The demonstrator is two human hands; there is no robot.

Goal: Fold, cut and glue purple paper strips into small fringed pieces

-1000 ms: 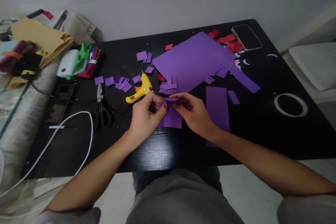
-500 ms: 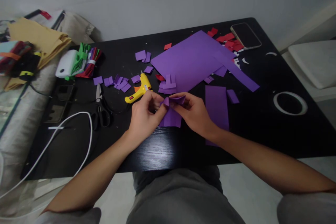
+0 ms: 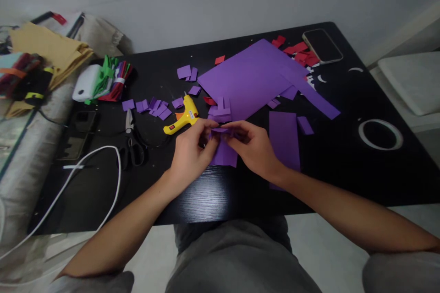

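My left hand (image 3: 190, 151) and my right hand (image 3: 252, 146) meet over the near middle of a black table (image 3: 343, 169). Both pinch a small purple paper piece (image 3: 224, 152), whose top edge is folded over between my fingertips. Its lower part lies flat on the table. A yellow glue gun (image 3: 182, 116) lies just left of my left hand. A purple paper strip (image 3: 283, 139) lies flat beside my right wrist.
A large purple sheet (image 3: 250, 78) lies behind my hands, with several small purple squares (image 3: 156, 107) and red scraps (image 3: 302, 55) around it. Scissors (image 3: 132, 144) and a white cable (image 3: 103, 178) lie left. A phone (image 3: 322, 46) lies far right, a white ring (image 3: 380, 135) right.
The folded top edge of the purple piece has been pressed lower and flatter between my fingertips. Both hands stay in nearly the same place.
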